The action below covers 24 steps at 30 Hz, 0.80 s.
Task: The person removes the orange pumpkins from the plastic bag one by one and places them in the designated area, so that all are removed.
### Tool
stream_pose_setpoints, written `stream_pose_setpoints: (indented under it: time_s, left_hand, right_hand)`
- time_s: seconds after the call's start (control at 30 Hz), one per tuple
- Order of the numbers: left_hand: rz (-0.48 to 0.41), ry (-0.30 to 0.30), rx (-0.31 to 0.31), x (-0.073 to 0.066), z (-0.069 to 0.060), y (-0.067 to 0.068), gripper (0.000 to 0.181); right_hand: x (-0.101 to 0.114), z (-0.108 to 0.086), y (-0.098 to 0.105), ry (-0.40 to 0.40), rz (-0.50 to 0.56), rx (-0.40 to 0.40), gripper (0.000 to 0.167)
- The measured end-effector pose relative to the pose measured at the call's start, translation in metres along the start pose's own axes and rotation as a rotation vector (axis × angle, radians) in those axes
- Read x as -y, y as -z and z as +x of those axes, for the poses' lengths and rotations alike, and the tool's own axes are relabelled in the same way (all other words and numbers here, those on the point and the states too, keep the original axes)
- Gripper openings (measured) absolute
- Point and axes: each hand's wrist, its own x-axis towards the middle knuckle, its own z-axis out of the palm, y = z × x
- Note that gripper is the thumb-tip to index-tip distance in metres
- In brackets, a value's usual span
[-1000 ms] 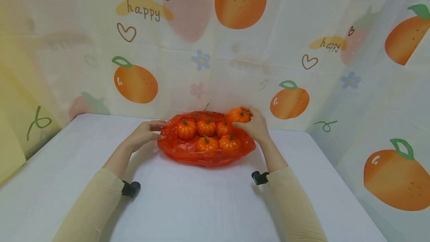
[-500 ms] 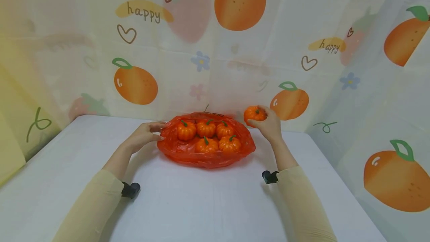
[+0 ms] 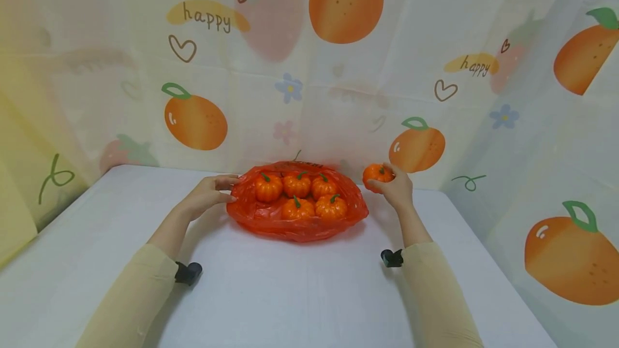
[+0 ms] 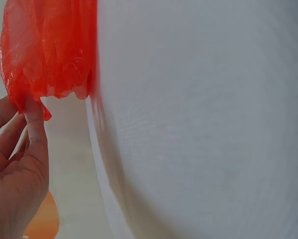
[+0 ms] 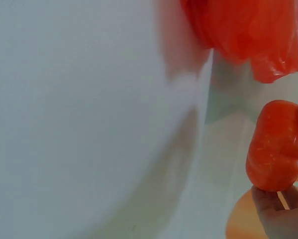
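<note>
An orange-red plastic bag (image 3: 271, 225) lies spread open near the back of the table, with several small orange pumpkins (image 3: 268, 189) with green stems in it. At the bag's left edge, my left hand (image 3: 202, 197) pinches the thin plastic; the left wrist view shows a fold of the bag (image 4: 54, 55) between thumb and fingers. My right hand (image 3: 400, 189) holds one more small pumpkin (image 3: 373, 174) to the right of the bag, gripped between thumb and fingers. In the right wrist view this pumpkin (image 5: 275, 144) is apart from the bag and appears above the table.
The white-covered table (image 3: 290, 294) reaches back to a curtain (image 3: 338, 101) printed with fruit, hearts and flowers. More curtain hangs at the right and left sides. A small dark camera (image 3: 193, 272) is strapped at each wrist.
My right hand has taken a pumpkin from the bag's back right, carried it right past the bag's edge, then lowered it slightly. The left hand stays at the bag's left edge.
</note>
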Motion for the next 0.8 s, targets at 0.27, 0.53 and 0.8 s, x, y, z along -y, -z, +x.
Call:
stream_pose_setpoints:
  time_s: [0.27, 0.53, 0.8]
  left_hand:
    - [-0.009, 0.005, -0.003, 0.0, -0.001, 0.001, 0.053]
    - [0.01, 0.005, -0.008, 0.0, -0.002, 0.002, 0.051]
    - [0.01, 0.013, -0.003, 0.0, -0.002, 0.0, 0.053]
  right_hand:
    - [-0.019, 0.0, -0.002, -0.075, -0.036, 0.006, 0.07]
    - [-0.03, -0.001, -0.005, -0.098, -0.095, 0.03, 0.069]
    - [-0.033, -0.004, -0.007, -0.126, -0.131, 0.062, 0.069]
